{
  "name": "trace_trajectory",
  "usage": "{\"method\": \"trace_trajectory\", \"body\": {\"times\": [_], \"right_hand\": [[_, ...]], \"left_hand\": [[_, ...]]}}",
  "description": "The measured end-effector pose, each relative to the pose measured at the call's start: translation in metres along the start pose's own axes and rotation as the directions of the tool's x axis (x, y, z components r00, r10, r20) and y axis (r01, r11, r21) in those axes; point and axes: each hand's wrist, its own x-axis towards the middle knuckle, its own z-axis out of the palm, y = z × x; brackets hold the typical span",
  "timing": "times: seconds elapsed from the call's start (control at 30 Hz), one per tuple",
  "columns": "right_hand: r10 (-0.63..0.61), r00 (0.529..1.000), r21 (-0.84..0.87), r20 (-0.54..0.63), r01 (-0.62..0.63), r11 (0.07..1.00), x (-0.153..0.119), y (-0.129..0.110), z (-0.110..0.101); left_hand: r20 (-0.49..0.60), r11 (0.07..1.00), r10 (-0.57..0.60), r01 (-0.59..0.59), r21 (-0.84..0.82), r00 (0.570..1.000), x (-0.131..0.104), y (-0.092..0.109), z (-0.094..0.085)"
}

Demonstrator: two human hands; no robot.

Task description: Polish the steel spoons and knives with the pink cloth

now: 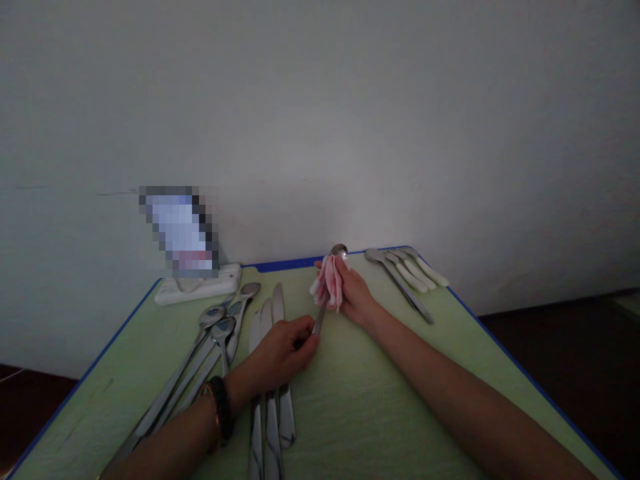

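Observation:
My left hand [290,343] is closed around the lower handle of a metal spoon [321,319], which points up and away from me. Higher on the spoon, my right hand [354,292] grips a pink and white cloth [329,283] wrapped around the handle just below the bowl. The spoon's shiny bowl shows above the cloth. Beneath my left wrist lie several table knives [286,413], side by side. To their left is a loose pile of long-handled spoons [214,315], partly covered by my left forearm.
At the far right of the green table [370,407] lie a metal spoon [405,287] and several pale-handled utensils [417,267]. A blurred upright screen [180,230] stands on a white base [200,285] at the back left. A grey wall [320,120] rises behind the table.

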Motion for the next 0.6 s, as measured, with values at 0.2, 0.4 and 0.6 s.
{"method": "trace_trajectory", "body": {"times": [0.2, 0.4, 0.6], "right_hand": [[0.001, 0.998, 0.012, -0.061, -0.001, 1.000, 0.0024, 0.0002, -0.0017], [-0.022, 0.999, -0.016, -0.042, 0.021, 1.000, 0.0032, 0.0017, -0.0032], [0.019, 1.000, -0.061, 0.017, -0.018, 0.998, 0.0004, 0.0015, -0.0022]], "left_hand": [[0.008, 1.000, -0.002, 0.002, 0.029, 1.000, -0.0004, -0.0014, 0.0005], [0.023, 0.999, 0.009, -0.010, 0.047, 1.000, -0.0017, 0.0003, -0.0006], [0.061, 0.997, 0.033, -0.037, 0.066, 0.998, -0.0029, 0.0028, -0.0008]]}}
